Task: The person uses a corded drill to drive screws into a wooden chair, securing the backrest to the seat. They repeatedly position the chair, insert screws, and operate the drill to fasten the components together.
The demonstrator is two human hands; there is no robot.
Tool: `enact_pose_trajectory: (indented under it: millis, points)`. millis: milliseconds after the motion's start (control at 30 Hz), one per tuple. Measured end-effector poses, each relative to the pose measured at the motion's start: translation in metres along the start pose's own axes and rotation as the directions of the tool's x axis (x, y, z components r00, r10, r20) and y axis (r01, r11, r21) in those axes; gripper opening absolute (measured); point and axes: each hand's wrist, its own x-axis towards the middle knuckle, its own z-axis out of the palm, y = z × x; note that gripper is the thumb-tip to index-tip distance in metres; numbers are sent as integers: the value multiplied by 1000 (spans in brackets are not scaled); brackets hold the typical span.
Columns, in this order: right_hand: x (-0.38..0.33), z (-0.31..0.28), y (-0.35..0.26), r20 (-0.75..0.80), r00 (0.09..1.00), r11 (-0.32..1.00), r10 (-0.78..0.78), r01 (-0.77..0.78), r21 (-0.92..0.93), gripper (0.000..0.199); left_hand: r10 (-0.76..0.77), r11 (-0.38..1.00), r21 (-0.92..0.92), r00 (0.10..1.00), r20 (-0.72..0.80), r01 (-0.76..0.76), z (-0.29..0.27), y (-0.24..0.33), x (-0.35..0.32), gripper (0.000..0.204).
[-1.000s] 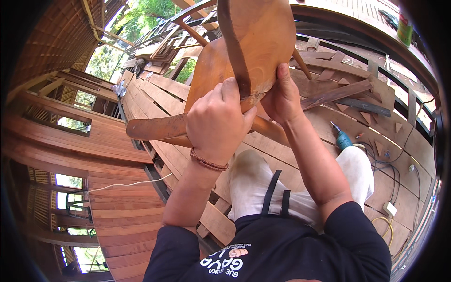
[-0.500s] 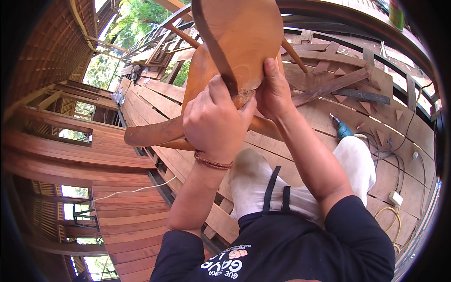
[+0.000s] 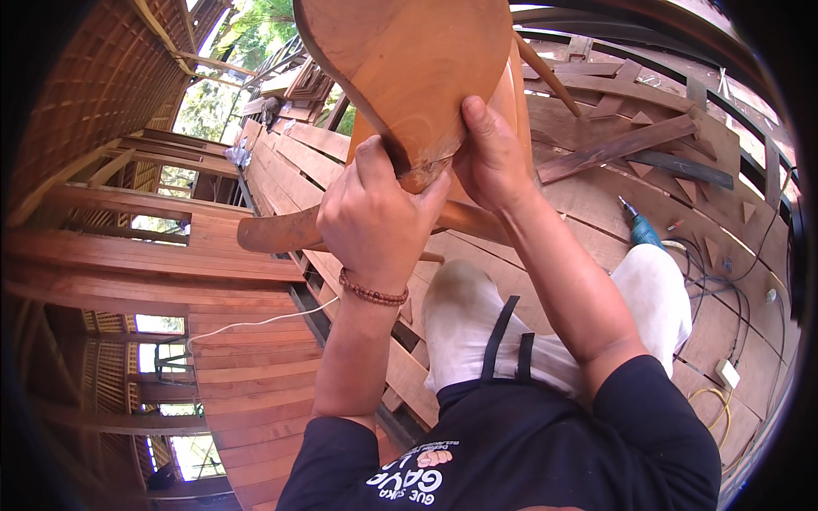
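The left hand (image 3: 375, 213) is gripping the near edge of a big, smooth, curved piece of orange-brown wood (image 3: 413, 72), with its fingers curled tight around it. The right hand (image 3: 492, 153) is holding the same edge just beside it, thumb lying flat on top and fingers hidden behind the wood. The wood is being held up in front of the person, above their white-trousered knees (image 3: 477, 328). A brown bead bracelet (image 3: 372, 292) is sitting on the left wrist. A teal power drill (image 3: 641, 227) is lying on the wooden plank floor (image 3: 281, 162), off to the right
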Motion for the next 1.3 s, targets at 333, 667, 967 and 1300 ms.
enact_pose_trajectory:
  millis: [333, 667, 967, 1300]
  points:
    - [0, 0, -3, -19, 1000, 998, 2, -3, -62, 69, 146, 746, -658, 940, 309, 101, -25, -37, 15, 37]
    - [-4, 1, -5, 19, 999, 997, 28, -27, -66, 56, 258, 103, -814, 775, 576, 571, -22, -70, 43, 43]
    - [-5, -10, -6, -21, 999, 997, 24, -26, -70, 57, 148, 91, -850, 837, 527, 519, -7, -67, 39, 35]
    - [-8, -7, -9, -23, 998, 994, 52, -54, -90, 55, 180, 409, -848, 881, 437, 337, -17, -62, 39, 33]
